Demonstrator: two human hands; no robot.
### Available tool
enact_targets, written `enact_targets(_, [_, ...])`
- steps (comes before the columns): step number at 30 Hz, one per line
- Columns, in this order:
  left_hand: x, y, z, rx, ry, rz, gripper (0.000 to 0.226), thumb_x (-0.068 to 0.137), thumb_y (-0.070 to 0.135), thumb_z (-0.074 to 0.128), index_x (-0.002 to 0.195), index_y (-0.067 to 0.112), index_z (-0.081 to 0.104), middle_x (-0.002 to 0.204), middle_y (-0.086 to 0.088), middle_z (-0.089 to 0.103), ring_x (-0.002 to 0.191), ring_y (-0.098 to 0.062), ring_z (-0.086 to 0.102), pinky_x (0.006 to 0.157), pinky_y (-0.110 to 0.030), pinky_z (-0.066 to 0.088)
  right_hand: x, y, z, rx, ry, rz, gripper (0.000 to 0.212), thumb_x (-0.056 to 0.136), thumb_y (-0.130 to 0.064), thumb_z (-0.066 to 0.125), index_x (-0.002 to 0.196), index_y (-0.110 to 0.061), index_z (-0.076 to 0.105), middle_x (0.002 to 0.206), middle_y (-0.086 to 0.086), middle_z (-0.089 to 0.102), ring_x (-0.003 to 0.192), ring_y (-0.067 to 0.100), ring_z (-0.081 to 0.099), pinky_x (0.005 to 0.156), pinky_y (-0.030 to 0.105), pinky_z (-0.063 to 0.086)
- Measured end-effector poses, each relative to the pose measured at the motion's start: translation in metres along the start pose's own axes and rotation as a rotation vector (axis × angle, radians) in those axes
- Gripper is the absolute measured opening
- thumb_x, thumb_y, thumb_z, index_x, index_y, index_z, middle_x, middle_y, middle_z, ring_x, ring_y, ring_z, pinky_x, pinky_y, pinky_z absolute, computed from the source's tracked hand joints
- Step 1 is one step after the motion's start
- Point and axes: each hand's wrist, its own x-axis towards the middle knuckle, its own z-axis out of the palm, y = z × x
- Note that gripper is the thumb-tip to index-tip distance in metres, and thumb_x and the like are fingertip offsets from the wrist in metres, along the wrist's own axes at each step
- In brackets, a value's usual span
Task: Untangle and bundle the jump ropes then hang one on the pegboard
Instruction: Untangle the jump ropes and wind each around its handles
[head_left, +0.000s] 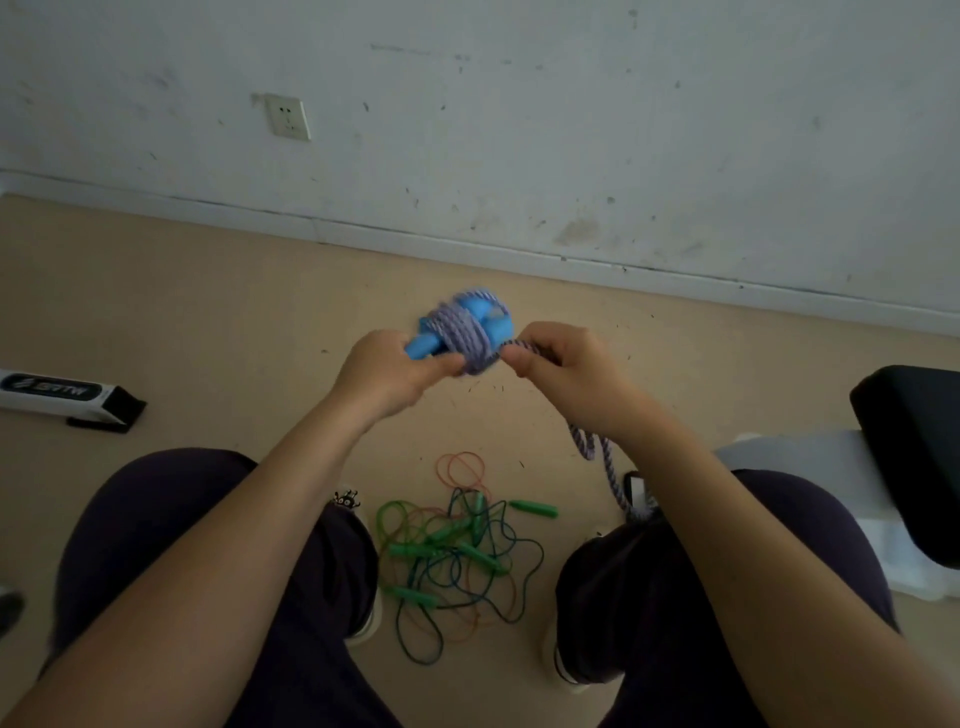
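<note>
Lying on the tan floor (208, 291) between the person's feet is a loose tangle of thin jump ropes (457, 551) — green, dark blue and orange cords with green handles, one green handle (535, 509) sticking out toward the right. A white and black box (67, 397) rests on the floor at the left, a black cushioned seat (914, 457) sits at the right edge, and a wall socket (288, 117) is set in the scuffed white wall (571, 104) beyond. Nothing stands between the hands and the bundle they hold.

That bundle (465, 332) is held up in front of the knees: two blue handles wrapped crosswise by several turns of purple-and-white braided rope. The left hand (387, 371) is closed around the near end of the handles, thumb pressed against the lower edge of the wraps. The right hand (563, 366) pinches the free rope (592, 447) just beside the bundle, thumb and forefinger together on it — the rest trails down past the wrist toward the right knee.

The handles' long axis runs from lower left to upper right, tilted away from the person; the far ends are blurred.
</note>
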Motion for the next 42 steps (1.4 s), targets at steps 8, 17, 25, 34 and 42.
enact_targets(8, [-0.014,0.017,-0.005,0.158,-0.528,0.153,0.039,0.078,0.047,0.08,0.071,0.016,0.058,0.045,0.004,0.056,0.041,-0.008,0.047,0.044,-0.015,0.036,0.003,0.01,-0.006,-0.115,0.133,-0.073,0.023,0.091,-0.021,0.069,0.082,0.001,0.07,0.073,0.01,0.063,0.068,0.023,0.055,0.064,0.039,0.044])
enact_targets(17, [-0.019,0.019,-0.014,0.037,-0.661,0.177,0.054,0.057,0.06,0.082,0.072,0.013,0.06,0.05,-0.002,0.053,0.045,-0.016,0.046,0.049,-0.02,0.038,0.004,0.014,-0.012,0.132,0.092,0.01,0.038,0.076,-0.029,0.082,0.088,-0.011,0.051,0.07,-0.001,0.046,0.061,0.006,0.039,0.058,0.023,0.036])
enact_targets(25, [-0.02,0.018,-0.009,-0.107,-0.613,0.164,0.046,0.061,0.052,0.087,0.07,0.014,0.064,0.049,-0.002,0.053,0.043,-0.014,0.045,0.046,-0.02,0.037,0.004,0.011,-0.009,0.265,0.078,0.023,0.005,0.089,-0.015,0.069,0.09,-0.01,0.072,0.085,-0.001,0.068,0.08,0.008,0.063,0.079,0.029,0.052])
enact_targets(34, [-0.022,0.02,-0.009,-0.217,-0.59,0.131,0.048,0.057,0.052,0.085,0.07,0.013,0.061,0.046,-0.002,0.047,0.039,-0.013,0.038,0.042,-0.019,0.032,0.003,0.012,-0.014,0.391,-0.051,0.118,0.03,0.088,-0.029,0.07,0.115,-0.016,0.072,0.113,-0.005,0.071,0.107,0.009,0.066,0.095,0.032,0.053])
enact_targets(42, [-0.022,0.021,-0.01,-0.478,-0.44,0.15,0.034,0.075,0.034,0.085,0.074,0.01,0.06,0.044,0.005,0.05,0.036,-0.006,0.035,0.038,-0.017,0.026,0.0,0.008,-0.01,0.982,-0.121,0.187,0.037,0.089,-0.022,0.062,0.122,-0.005,0.059,0.109,0.012,0.065,0.094,0.028,0.062,0.082,0.035,0.053])
